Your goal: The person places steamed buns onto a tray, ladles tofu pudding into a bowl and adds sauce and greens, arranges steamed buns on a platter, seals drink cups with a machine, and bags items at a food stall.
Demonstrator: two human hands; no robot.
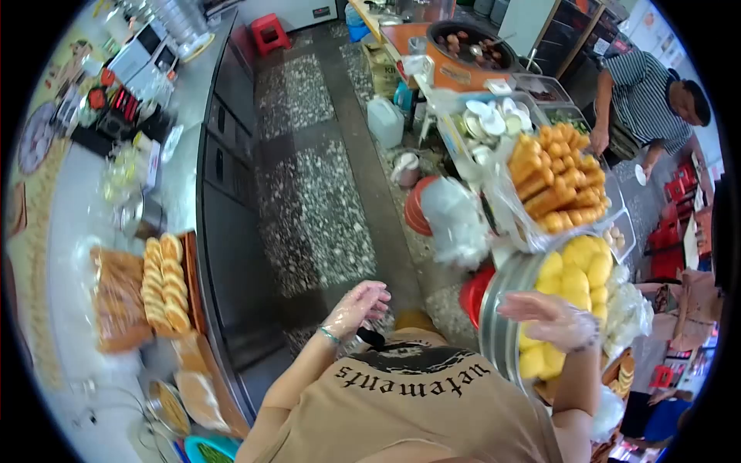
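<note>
Looking down at our own hands, we've got the right hand [552, 318] hovering flat over the metal tray [494, 324] of yellow buns [580, 266], fingers spread and loose, wrapped in a thin clear plastic glove, gripping nothing. That tray sits at our right side, on the edge of the stall counter, with the buns piled up and nearly touching our palm. Our left hand [356, 307] is also gloved and hangs in front of our chest over the speckled floor [316, 193], fingers lightly curled and empty too, with a thin bracelet [329, 336] at the wrist.

Just beyond the buns we see a heap of golden fried dough sticks [557, 179] in a bag-lined tray, and past that some white bowls [494, 122] and a dark pan [471, 42]. Another person in a striped shirt [641, 96] stands at the far end of the counter. Off to our left, a steel counter [181, 181] holds rows of sliced bread [164, 285].
</note>
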